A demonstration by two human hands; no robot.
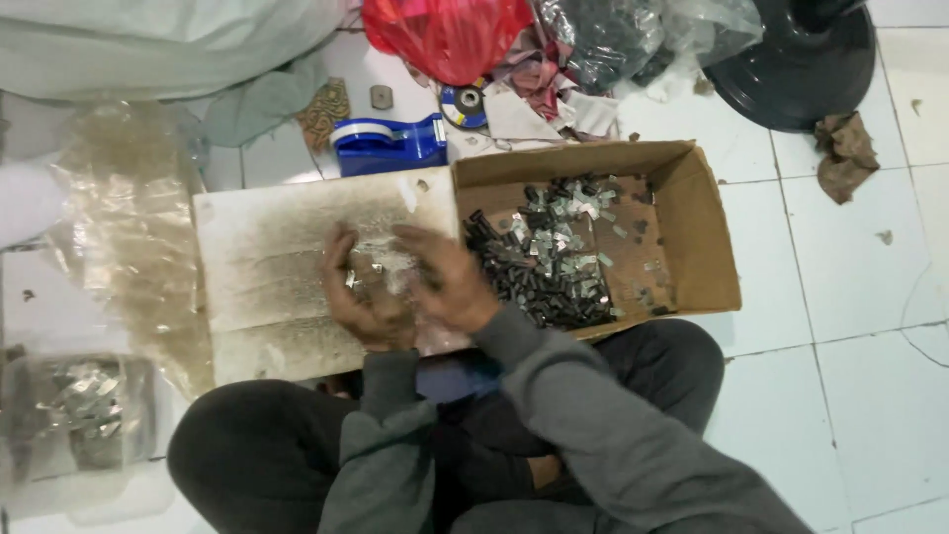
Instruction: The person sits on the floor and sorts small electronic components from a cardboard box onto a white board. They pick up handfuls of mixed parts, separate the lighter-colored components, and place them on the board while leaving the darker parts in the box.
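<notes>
Brown cardboard box (692, 213), blue tape dispenser (388, 144), red bag (445, 35), white tiles (850, 297).

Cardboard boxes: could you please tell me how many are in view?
1: an open cardboard box of small metal pieces on the floor, right of the right hand. Others may be hidden.

Blue tape dispenser (388, 142), red plastic bag (445, 35), black round base (796, 61) on white tiled floor (860, 297).

Matt brown cardboard box (704, 237) holds glinting metal pieces (554, 252); the worn board (267, 257) looks rough and stained.
</notes>
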